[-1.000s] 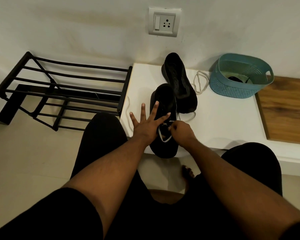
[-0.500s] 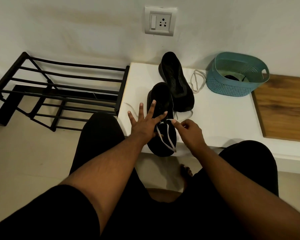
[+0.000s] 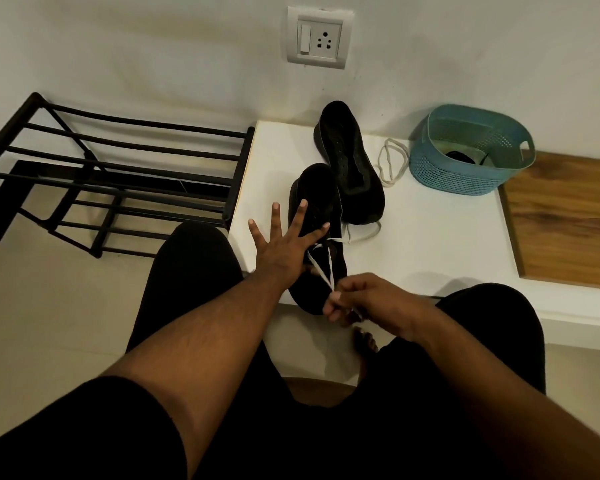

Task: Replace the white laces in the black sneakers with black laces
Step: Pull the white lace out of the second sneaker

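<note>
Two black sneakers lie on a white bench (image 3: 430, 244). The near sneaker (image 3: 312, 188) overhangs the front edge. My left hand (image 3: 284, 244) presses on its left side with fingers spread and straight. My right hand (image 3: 364, 303) pinches the sneaker's white lace (image 3: 323, 268) and holds it taut over the heel end. The far sneaker (image 3: 350, 161) has no lace in its eyelets. A loose white lace (image 3: 390, 164) lies coiled to its right. Something black, perhaps the black laces (image 3: 459, 156), sits in a teal basket (image 3: 465, 174).
A black metal shoe rack (image 3: 118, 178) stands on the floor left of the bench. A wooden panel (image 3: 568, 216) covers the bench's right part. A wall socket (image 3: 321, 38) is above. My knees in black shorts flank the bench's front edge.
My right hand has pulled the white lace out of the near sneaker toward me, from over the tongue to past the heel. My left hand has stayed on the sneaker.
</note>
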### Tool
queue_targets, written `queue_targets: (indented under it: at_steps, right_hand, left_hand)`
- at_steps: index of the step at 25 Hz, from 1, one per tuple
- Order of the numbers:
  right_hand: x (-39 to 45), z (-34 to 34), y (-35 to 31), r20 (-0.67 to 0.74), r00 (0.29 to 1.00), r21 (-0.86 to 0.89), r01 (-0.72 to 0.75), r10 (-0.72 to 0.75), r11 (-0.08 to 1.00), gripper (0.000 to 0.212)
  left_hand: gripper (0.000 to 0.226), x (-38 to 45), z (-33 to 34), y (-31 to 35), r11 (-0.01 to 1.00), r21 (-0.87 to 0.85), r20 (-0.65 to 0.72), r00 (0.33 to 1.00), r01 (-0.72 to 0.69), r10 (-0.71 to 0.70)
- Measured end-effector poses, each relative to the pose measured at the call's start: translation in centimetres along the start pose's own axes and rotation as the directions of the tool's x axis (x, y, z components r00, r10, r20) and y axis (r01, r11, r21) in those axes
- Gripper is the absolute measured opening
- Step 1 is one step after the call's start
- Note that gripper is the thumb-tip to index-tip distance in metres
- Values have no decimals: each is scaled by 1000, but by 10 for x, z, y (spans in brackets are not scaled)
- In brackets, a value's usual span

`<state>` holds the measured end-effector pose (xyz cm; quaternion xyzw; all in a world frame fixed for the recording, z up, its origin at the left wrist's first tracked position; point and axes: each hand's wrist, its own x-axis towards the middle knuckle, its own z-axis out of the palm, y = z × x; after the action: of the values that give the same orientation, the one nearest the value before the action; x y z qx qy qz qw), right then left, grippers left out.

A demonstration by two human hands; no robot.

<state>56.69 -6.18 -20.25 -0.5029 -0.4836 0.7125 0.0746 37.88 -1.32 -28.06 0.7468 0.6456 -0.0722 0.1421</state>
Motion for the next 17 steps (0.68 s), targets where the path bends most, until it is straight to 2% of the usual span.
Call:
queue_targets:
  at_steps: [1, 2, 3, 4, 5, 6, 7, 8, 9, 10, 11, 13, 15, 16, 17]
  right_hand:
    - [-9, -5, 6, -40, 999, 99, 20, -16, 995, 21]
    - [-10, -13, 12, -187, 982, 176, 61, -27, 983, 20]
    - [-7, -21, 15, -410, 911, 175, 109, -28, 978, 18]
    - [2, -30, 18, -647, 761, 81, 132, -49, 988, 17]
    - [12, -33, 17, -789, 601, -61, 131, -128, 990, 22]
    - [23, -32, 15, -813, 509, -245, 140, -282, 959, 28]
    - [35, -29, 10, -737, 487, -464, 140, -469, 875, 30]
    - [49, -24, 8, -602, 518, -661, 103, -607, 743, 29]
    - [63, -19, 8, -469, 585, -798, 40, -661, 601, 28]
    - [73, -15, 9, -388, 656, -869, -28, -647, 494, 27]
    - [80, -12, 10, -360, 712, -898, -90, -603, 430, 27]
    - [87, -10, 11, -371, 764, -911, -189, -528, 367, 32]
    - [87, -5, 12, -381, 797, -902, -209, -468, 378, 37]
    - [83, 0, 11, -409, 815, -858, -191, -410, 476, 33]
    - [76, 6, 9, -428, 838, -771, -144, -338, 620, 24]
  left_hand:
    - [89, 0, 0, -1, 1000, -12, 9, 1000, -11, 11]
    - [91, 0, 0, -2, 1000, -17, 19, 1000, -20, 20]
    - [92, 0, 0, -2, 1000, -16, 26, 999, -25, 26]
    - [93, 0, 0, -3, 1000, -17, 28, 999, -25, 26]
    - [94, 0, 1, -2, 1000, -18, 28, 999, -24, 25]
    - [94, 0, 1, -2, 1000, -19, 24, 999, -22, 23]
    - [93, 0, 1, -2, 1000, -19, 23, 1000, -19, 19]
    - [93, 0, 1, -1, 1000, -15, 23, 1000, -15, 16]
    - [93, 0, 1, -1, 1000, -9, 20, 1000, -11, 11]
    - [93, 0, 1, -1, 1000, -2, 17, 1000, -7, 7]
    - [93, 0, 1, 0, 1000, -2, 16, 1000, -5, 5]
    - [92, 0, 1, -1, 1000, -8, 17, 1000, -7, 7]
    - [92, 0, 1, -2, 1000, -7, 15, 1000, -10, 10]
    - [92, 0, 1, -3, 1000, -10, 14, 1000, -12, 12]
    - [91, 0, 1, -3, 1000, -12, 14, 1000, -10, 11]
